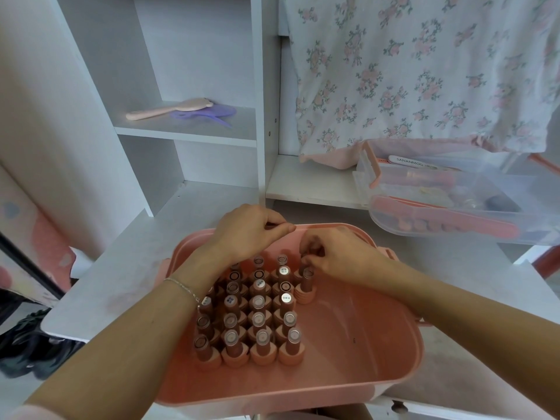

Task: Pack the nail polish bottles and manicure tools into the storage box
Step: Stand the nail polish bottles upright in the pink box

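A pink storage box [378, 344] sits on the white desk in front of me. Several nail polish bottles [257, 313] stand upright in rows in its left half. My left hand [248, 234] hovers over the box's far rim with curled fingers, thumb against forefinger; whether it pinches anything I cannot tell. My right hand [339, 256] is inside the box at the far right of the rows, fingers curled round the cap of a bottle [307, 253] in the back row. Another bottle [306, 284] stands just in front of it.
A clear lidded tray [448, 198] with nail files and pink tools rests at the right on the desk. A floral cloth [424, 71] hangs behind it. On a white shelf [188, 131] lie a pink hairbrush [169, 110] and a purple comb [209, 115].
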